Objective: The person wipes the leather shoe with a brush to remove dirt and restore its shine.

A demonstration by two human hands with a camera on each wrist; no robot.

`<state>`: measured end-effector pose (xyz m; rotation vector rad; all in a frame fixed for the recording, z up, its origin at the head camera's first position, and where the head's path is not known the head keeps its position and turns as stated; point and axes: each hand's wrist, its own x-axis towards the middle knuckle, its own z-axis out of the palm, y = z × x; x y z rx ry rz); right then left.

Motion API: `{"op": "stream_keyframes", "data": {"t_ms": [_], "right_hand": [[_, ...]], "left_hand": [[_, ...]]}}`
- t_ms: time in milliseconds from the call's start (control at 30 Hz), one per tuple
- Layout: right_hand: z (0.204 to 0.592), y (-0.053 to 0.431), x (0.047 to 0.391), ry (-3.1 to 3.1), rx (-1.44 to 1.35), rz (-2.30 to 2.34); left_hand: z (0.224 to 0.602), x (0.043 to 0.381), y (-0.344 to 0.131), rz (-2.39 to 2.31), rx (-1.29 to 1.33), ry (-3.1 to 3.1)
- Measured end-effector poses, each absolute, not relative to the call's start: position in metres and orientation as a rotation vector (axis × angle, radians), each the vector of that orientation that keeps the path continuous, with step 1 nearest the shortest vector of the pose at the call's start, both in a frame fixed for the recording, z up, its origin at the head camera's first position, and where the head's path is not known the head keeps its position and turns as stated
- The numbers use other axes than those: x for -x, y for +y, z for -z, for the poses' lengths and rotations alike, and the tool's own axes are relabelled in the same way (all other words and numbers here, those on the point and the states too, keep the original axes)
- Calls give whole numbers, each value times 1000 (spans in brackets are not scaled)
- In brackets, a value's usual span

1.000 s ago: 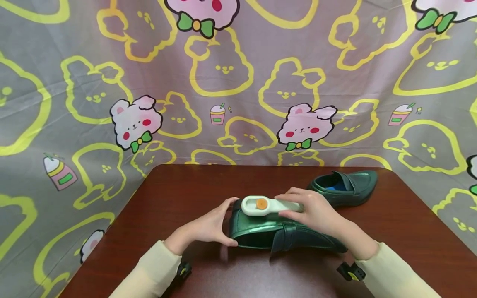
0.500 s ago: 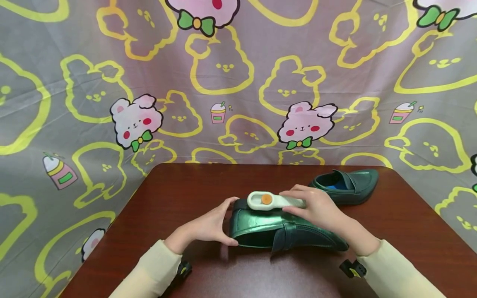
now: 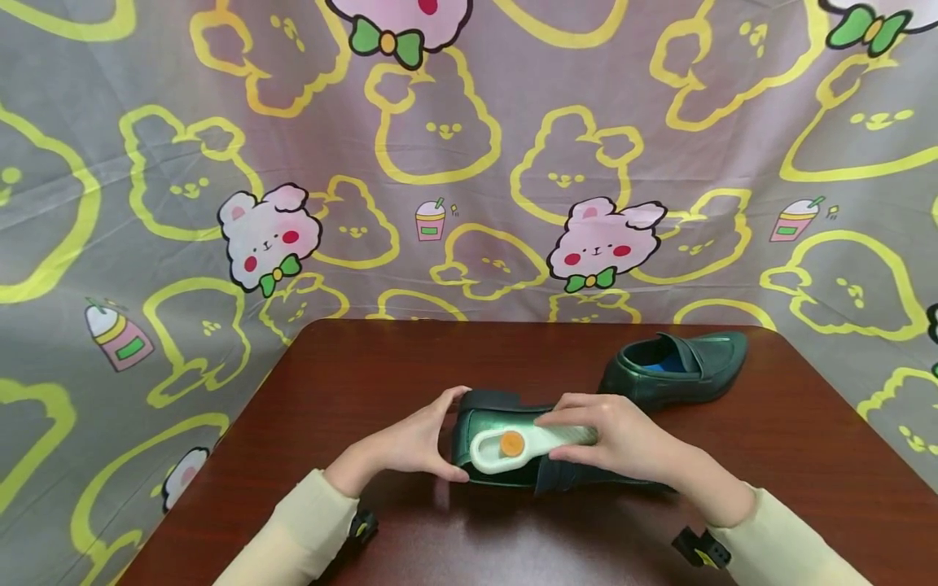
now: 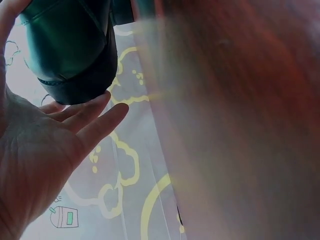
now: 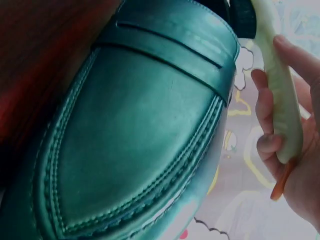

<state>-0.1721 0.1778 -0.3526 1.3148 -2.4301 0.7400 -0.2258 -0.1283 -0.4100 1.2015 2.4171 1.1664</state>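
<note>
A glossy dark green loafer [image 3: 487, 419] lies on its side, its opening towards me and its toe pointing right. My left hand [image 3: 410, 443] grips it round the heel end, thumb at the opening's rim, fingers at the heel [image 4: 85, 87] in the left wrist view. My right hand [image 3: 615, 427] holds a pale handled tool [image 3: 538, 442] with a round orange button [image 3: 512, 443]. The tool's rounded head lies in front of the shoe's side, over the opening's rim; whether it touches is unclear. In the right wrist view, an orange loop [image 5: 284, 180] hangs from its handle [image 5: 285, 107].
A matching green loafer [image 3: 721, 358] with a blue insole stands upright at the back right of the brown table [image 3: 381, 358]. Behind the table hangs a grey cartoon-print cloth [image 3: 469, 268].
My right hand has moved the tool slightly up and right, then down towards me, from near the heel block to the opening's rim. My left hand and the gripped loafer have stayed put.
</note>
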Motion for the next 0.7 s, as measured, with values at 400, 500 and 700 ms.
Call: {"op": "stream_keyframes", "data": {"t_ms": [400,500,700], "right_hand": [[356,194,187,-2529,-819,-640],[355,191,179,-2514,-964,-772],[351,182,170,-2472,-1284,-807]], "left_hand": [[410,222,-129,-1127,-1158,2449],[410,224,-128,-1147,-1168,2425],[410,227,-127,-1179,-1194,2383]]}}
